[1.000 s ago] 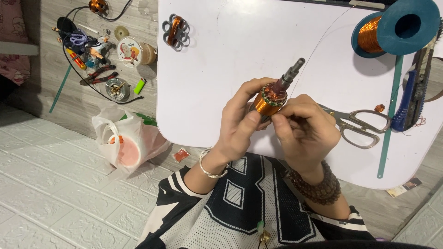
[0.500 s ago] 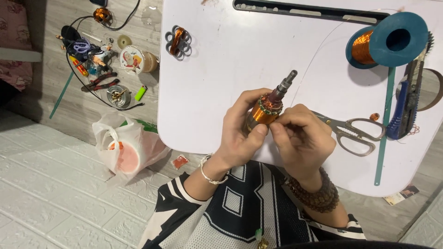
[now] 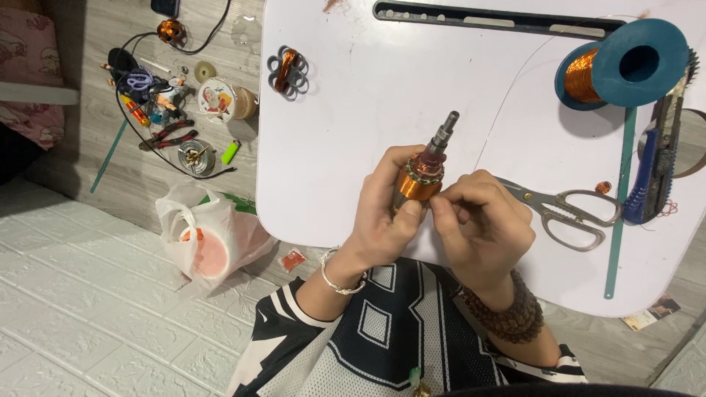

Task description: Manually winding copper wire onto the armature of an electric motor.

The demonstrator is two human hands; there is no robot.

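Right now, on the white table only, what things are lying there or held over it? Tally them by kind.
Motor armature, held in both hands: 1
Copper wire spool: 1
Scissors: 1
Utility knife: 1
Small wound coil piece: 1
Green strip: 1
Total: 6

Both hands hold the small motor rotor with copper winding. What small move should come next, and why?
Probably a small turn of the rotor in the left hand. The right hand's fingertips pinch at the lower edge of the copper winding, and a thin wire seems to run from there toward the spool, so turning would bring the next slot to the fingers.
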